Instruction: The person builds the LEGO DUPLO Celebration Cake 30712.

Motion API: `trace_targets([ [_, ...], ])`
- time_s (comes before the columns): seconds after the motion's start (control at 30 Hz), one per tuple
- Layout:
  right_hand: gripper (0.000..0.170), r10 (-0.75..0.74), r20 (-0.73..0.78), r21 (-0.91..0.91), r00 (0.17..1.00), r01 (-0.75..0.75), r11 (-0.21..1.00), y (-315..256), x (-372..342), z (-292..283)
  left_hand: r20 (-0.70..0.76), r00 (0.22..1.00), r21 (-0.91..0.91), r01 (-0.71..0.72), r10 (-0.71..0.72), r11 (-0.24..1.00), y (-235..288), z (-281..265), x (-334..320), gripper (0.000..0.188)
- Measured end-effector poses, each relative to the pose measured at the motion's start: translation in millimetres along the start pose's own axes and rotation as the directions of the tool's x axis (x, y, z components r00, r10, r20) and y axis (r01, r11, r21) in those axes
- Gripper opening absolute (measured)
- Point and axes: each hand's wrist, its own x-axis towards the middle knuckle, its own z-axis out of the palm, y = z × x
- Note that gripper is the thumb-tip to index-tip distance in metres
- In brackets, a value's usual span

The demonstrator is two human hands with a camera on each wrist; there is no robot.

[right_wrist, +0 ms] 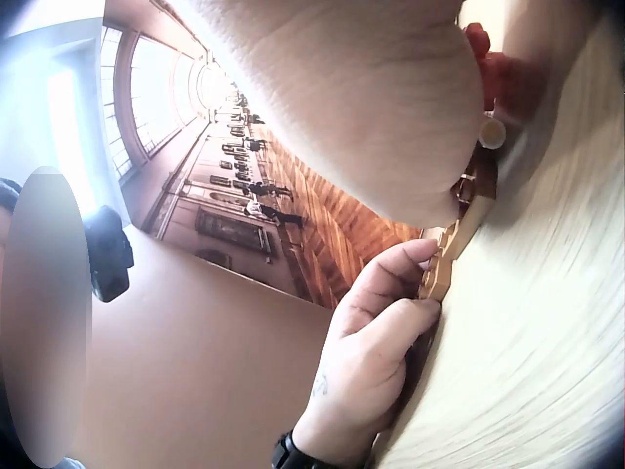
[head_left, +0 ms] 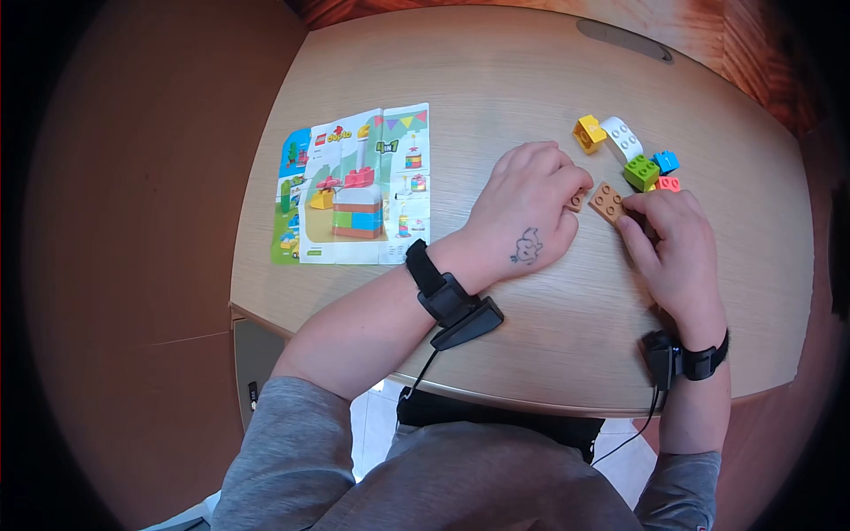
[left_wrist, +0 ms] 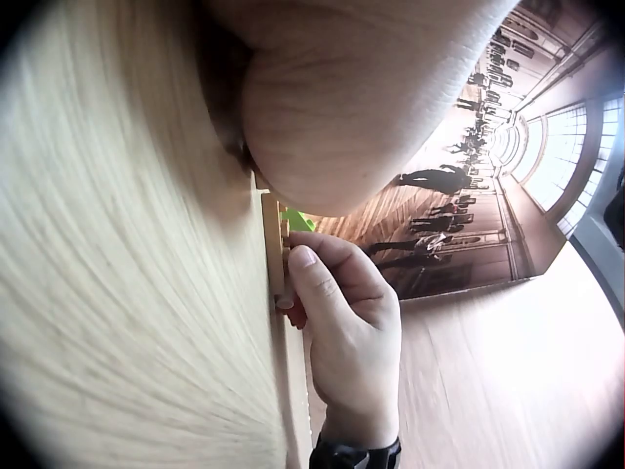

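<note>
Two tan bricks lie close together on the wooden table. My left hand [head_left: 529, 208] pinches the left tan brick [head_left: 575, 202], mostly covered by its fingers; the right wrist view shows thumb and fingertips of this hand [right_wrist: 366, 357] on the brick [right_wrist: 438, 278]. The right tan brick [head_left: 607, 203], studs up, is held at its right edge between thumb and fingers of my right hand [head_left: 675, 252]. In the left wrist view the right hand [left_wrist: 352, 332] pinches that brick [left_wrist: 274, 244]. Whether the two bricks touch cannot be told.
Behind the right hand are a yellow brick [head_left: 589, 134], a white curved brick [head_left: 621, 139], a green brick [head_left: 641, 173], a blue brick [head_left: 666, 162] and a coral-red brick [head_left: 669, 184]. An unfolded picture leaflet [head_left: 354, 190] lies on the table [head_left: 496, 97] at left.
</note>
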Motion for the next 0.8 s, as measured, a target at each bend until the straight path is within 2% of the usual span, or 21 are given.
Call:
trace_targets([
  [0.2, 0.014, 0.003, -0.001, -0.009, 1.000, -0.003, 1.000, -0.5, 0.2, -0.1, 0.019, 1.000, -0.012, 0.007, -0.007, 1.000, -0.1, 0.2, 0.7, 0.031],
  [0.3, 0.014, -0.020, -0.006, -0.015, 1.000, 0.019, 1.000, -1.1, 0.7, -0.2, -0.029, 0.999, 0.004, -0.032, 0.032, 0.999, -0.5, 2.0, 0.2, 0.030],
  [0.6, 0.014, -0.043, 0.007, 0.004, 0.999, 0.043, 0.999, 0.4, 0.0, 2.4, 0.020, 1.000, 0.001, 0.011, -0.011, 1.000, 0.6, 0.7, 1.1, 0.031],
  [0.8, 0.015, -0.049, 0.013, -0.005, 0.999, 0.049, 0.999, 1.2, -0.3, 2.6, -0.026, 0.999, 0.022, -0.031, 0.032, 0.999, -0.9, 2.6, 0.1, 0.031],
])
